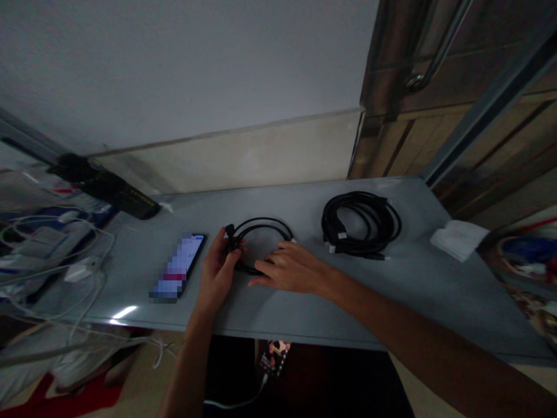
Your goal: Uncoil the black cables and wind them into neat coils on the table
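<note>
A thin black cable (264,219) lies in a loose loop on the grey table, between my two hands. My left hand (219,268) is closed on the left side of the loop, thumb pressed over the cable; a black connector (230,230) sticks up by its fingertips. On the right side of the same loop, my right hand (296,268) has its fingers curled over the cable, which partly hides under them. A small pale tip shows above the right knuckles. To the right, separate from both hands, rests a thicker bundle of coiled black cables (394,223) with several plugs.
Left of my hands lies a lit phone (180,268). A black walkie-talkie-like device (115,188) and tangled white cables (93,284) occupy the table's left end. Folded white paper (460,239) sits at the right. A wall (243,157) borders the grey table (296,316) behind.
</note>
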{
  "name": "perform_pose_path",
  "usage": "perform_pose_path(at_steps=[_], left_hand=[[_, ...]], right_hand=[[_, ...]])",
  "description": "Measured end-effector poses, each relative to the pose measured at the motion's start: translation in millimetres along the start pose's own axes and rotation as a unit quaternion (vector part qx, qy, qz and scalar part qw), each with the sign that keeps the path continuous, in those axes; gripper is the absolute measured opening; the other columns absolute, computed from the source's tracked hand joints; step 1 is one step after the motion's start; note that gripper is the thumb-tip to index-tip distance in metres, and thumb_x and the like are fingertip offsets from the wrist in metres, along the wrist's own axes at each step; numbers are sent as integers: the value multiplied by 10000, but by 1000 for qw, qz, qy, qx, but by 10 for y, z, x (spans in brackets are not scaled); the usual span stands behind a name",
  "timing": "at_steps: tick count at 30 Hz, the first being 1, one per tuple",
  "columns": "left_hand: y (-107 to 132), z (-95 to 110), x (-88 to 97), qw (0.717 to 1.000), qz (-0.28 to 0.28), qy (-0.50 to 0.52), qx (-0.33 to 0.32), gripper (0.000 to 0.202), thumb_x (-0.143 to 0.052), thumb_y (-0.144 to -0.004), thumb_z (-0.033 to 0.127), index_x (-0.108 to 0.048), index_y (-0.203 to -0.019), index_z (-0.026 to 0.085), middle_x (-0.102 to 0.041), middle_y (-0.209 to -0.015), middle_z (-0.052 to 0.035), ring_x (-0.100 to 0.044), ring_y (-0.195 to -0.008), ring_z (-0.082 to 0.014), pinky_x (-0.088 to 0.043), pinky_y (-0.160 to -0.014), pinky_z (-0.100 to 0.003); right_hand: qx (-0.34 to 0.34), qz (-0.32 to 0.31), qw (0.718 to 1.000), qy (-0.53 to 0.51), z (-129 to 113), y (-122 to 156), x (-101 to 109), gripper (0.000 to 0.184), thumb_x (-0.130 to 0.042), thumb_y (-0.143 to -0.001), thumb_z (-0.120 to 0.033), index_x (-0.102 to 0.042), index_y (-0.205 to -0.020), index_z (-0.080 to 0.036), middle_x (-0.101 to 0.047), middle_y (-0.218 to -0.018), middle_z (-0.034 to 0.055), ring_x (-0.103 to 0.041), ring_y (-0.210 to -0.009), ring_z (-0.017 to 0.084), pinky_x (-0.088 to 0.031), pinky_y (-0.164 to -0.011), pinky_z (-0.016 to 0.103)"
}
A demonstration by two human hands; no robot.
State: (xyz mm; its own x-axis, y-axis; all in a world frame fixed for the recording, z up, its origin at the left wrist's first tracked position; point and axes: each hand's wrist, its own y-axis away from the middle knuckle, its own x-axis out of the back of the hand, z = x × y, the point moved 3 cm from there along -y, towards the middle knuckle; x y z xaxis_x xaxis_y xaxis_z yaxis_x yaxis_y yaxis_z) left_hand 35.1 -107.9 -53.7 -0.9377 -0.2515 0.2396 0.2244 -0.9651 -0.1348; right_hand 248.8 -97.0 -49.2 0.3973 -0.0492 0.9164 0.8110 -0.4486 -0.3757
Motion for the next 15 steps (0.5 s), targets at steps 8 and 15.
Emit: perform_pose_path(at_steps=[8, 15], left_hand=[[17, 1, -2, 1000, -12, -19, -7, 780, -778, -973, 419, -539, -1687, 216, -829, -1251, -123, -799, -1006, -259, -645, -903, -389], [60, 182, -9, 971, 37, -177, -159, 567, -684, -1067, 434, -629, -1611, 285, -508, -1735, -157, -477, -1622, -375, -377, -1350, -646]], right_hand=[[0, -7, 1000, 4, -41, 1, 6, 498, -444, -1244, -581, -711, -1154, -171, -830, -902, 65, -793, -796, 224, -484, -834, 380], [12, 10, 1000, 21, -5, -15, 28, 516, -401, -1255, -563, -700, -1105, -170, -815, -883, 48, -775, -790, 210, -476, -827, 382]])
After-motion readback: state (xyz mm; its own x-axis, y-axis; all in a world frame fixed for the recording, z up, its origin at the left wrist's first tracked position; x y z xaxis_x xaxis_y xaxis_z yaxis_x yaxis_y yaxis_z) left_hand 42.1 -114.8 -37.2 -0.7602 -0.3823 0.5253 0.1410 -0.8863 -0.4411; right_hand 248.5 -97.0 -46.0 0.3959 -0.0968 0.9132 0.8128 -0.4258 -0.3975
